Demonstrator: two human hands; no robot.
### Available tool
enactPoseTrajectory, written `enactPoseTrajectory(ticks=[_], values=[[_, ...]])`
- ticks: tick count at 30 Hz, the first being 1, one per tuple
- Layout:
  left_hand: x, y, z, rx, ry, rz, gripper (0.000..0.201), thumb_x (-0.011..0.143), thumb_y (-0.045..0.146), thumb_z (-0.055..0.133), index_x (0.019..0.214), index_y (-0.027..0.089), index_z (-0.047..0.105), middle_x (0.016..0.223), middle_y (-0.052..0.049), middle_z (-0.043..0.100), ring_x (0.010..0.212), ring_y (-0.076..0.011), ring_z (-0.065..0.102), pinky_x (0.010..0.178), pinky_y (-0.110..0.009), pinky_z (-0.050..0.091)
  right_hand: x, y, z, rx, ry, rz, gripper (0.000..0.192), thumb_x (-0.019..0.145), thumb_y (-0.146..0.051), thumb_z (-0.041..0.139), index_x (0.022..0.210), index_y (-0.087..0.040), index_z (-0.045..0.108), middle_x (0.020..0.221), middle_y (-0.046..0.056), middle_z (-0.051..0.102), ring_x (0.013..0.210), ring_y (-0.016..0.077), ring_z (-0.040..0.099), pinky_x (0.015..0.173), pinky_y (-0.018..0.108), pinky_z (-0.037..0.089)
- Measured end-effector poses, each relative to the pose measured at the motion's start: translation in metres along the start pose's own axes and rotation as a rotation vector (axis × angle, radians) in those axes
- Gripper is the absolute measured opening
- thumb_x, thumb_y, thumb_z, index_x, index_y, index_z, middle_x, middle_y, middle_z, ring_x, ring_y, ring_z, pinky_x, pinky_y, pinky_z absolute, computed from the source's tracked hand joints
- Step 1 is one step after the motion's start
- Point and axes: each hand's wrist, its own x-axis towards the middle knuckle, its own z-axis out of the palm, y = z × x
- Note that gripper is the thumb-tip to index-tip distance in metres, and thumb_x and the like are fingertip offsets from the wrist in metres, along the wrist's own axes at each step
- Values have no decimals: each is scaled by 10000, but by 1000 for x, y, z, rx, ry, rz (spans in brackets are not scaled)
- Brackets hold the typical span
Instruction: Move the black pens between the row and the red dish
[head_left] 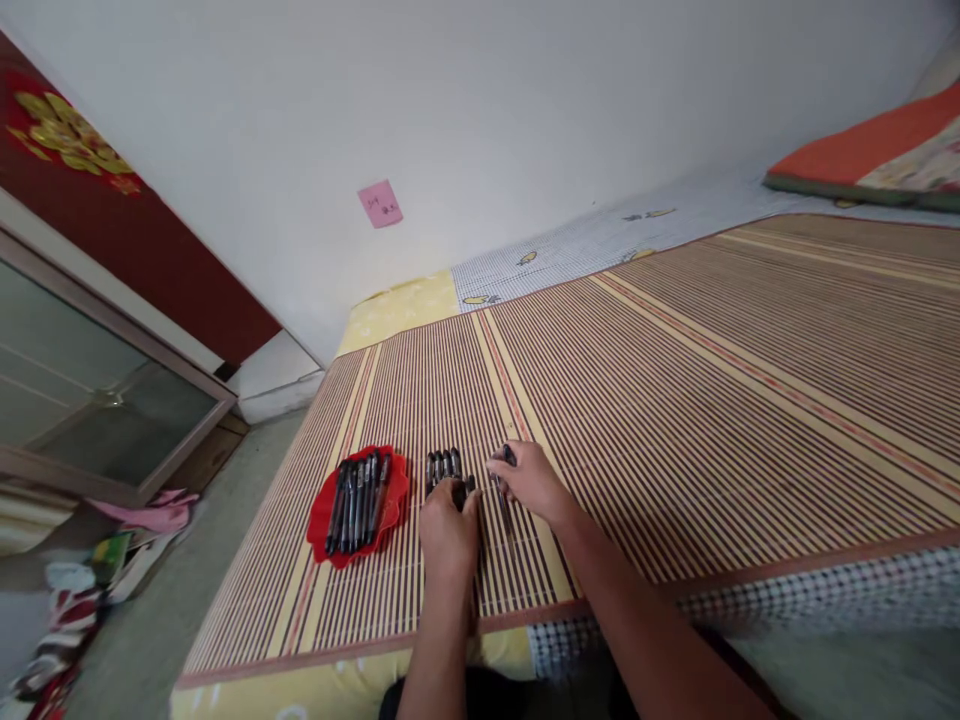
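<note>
Head view: pens (pixel 444 465) being lined up on mat (pixel 675 400) beside red tray (pixel 322 520). Left hand (pixel 448 530) closed on one pen; right hand (pixel 531 480) pinching another. Next: careful parallel placement is probably needed.

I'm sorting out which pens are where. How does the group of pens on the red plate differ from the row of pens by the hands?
The pens on the red plate lie in a red plate, while the row of pens by the hands lies straight on the striped mat. No hand touches the plate group; the left hand rests at the near end of the row, and the right hand holds another pen beside it. Both groups are dark pens laid side by side.
</note>
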Motion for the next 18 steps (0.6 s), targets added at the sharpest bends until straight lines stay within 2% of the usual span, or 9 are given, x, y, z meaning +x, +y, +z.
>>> enactPoseTrajectory(ticks=[4, 8, 13, 18], values=[[-2, -19, -4, -121, 92, 62, 125, 849, 212, 666, 964, 168, 693, 938, -97, 743, 878, -251, 693, 811, -355, 507, 0, 10, 18, -86, -44, -1, 187, 816, -166, 670, 712, -189, 516, 528, -65, 514, 421, 82, 558, 376, 142, 388], [-6, -31, -13, -166, 126, 150, 104, 850, 201, 645, 941, 183, 691, 917, -73, 712, 877, -246, 676, 820, -373, 520, -2, 13, 20, -114, -80, -16, 203, 824, -90, 591, 690, -193, 477, 519, -71, 482, 433, 97, 585, 383, 147, 416], [-14, -27, -19, -87, 9, 311, 147, 868, 155, 640, 986, 192, 721, 962, -76, 672, 931, -248, 640, 844, -375, 513, -3, 11, 16, -159, -143, -52, 161, 818, -63, 546, 719, -186, 512, 544, -50, 536, 476, 113, 617, 437, 169, 462], [-20, -19, -19, 0, -104, 332, 182, 858, 164, 692, 1033, 196, 728, 956, -66, 636, 922, -241, 616, 843, -374, 505, -4, 9, 17, -193, -156, -85, 147, 826, -69, 549, 731, -181, 551, 599, -24, 578, 541, 121, 648, 473, 168, 471]])
